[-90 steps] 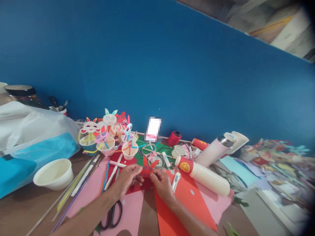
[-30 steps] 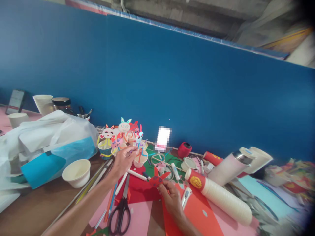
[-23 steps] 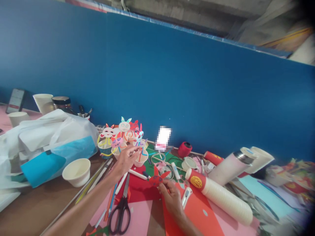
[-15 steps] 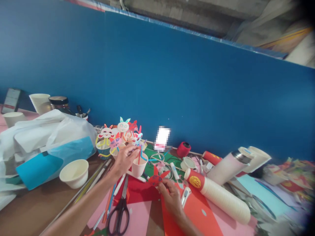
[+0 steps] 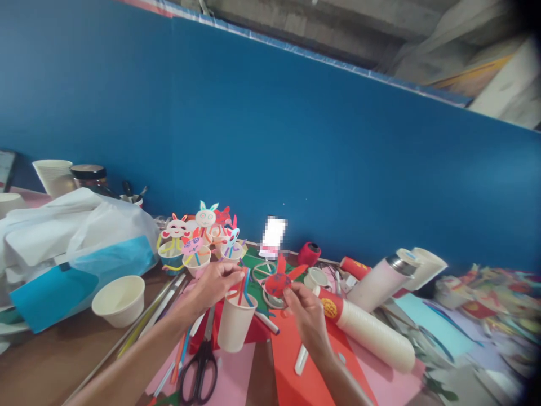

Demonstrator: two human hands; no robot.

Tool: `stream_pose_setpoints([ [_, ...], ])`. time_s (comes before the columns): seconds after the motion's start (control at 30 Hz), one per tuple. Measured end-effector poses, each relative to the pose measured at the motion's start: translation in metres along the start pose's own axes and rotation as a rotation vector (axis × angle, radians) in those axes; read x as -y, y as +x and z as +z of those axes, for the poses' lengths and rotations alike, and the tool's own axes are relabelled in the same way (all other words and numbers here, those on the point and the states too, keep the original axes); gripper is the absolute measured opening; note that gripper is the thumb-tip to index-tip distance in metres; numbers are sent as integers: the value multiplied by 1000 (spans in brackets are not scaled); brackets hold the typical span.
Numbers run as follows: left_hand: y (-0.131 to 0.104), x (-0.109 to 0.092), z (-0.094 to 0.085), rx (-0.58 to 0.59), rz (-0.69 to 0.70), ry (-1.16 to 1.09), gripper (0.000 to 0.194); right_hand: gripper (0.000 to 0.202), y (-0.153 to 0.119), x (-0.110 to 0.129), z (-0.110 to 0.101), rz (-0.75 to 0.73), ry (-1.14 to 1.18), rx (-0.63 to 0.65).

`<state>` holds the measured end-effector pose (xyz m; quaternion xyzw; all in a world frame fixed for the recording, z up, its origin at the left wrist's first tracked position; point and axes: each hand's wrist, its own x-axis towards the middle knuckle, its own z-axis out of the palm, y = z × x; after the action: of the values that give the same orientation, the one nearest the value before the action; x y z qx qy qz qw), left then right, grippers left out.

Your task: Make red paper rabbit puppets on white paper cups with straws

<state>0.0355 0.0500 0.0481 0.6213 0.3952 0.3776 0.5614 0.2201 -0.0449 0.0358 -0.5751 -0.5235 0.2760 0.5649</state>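
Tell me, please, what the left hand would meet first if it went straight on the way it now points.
Just past the orange strip at its fingertips, the left hand would probably meet the blue strip in the white cup first, though depth is unclear.

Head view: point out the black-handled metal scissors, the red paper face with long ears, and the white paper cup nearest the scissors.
Black-handled scissors (image 5: 205,352), head view: on the black handle.
Red paper face (image 5: 277,285), head view: on its middle.
White paper cup (image 5: 234,327), head view: outer wall.
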Motion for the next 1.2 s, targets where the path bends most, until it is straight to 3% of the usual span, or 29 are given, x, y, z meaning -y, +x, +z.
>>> stream_pose_setpoints([
  [0.13, 0, 2, 2, 93, -13, 14, 20, 23, 15, 13, 6, 91, 3, 124],
  [0.27, 0, 5, 2, 186, -80, -17, 16, 26, 27, 10, 19, 84, -6, 204],
  [0.43, -1, 4, 0, 268, -122, -81, 15, 23, 34, 3, 32, 74, 7, 201],
  [0.63, -1, -3, 2, 238, -204, -118, 11, 26, 36, 0, 34, 50, -66, 182],
  [0.93, 0, 8, 2, 288, -189, -116, 15, 29, 29, 5, 37, -61, -224, 59],
  [1.2, -3, 0, 3, 309, -189, -165, 12, 29, 27, 2, 40, -68, -232, 33],
])
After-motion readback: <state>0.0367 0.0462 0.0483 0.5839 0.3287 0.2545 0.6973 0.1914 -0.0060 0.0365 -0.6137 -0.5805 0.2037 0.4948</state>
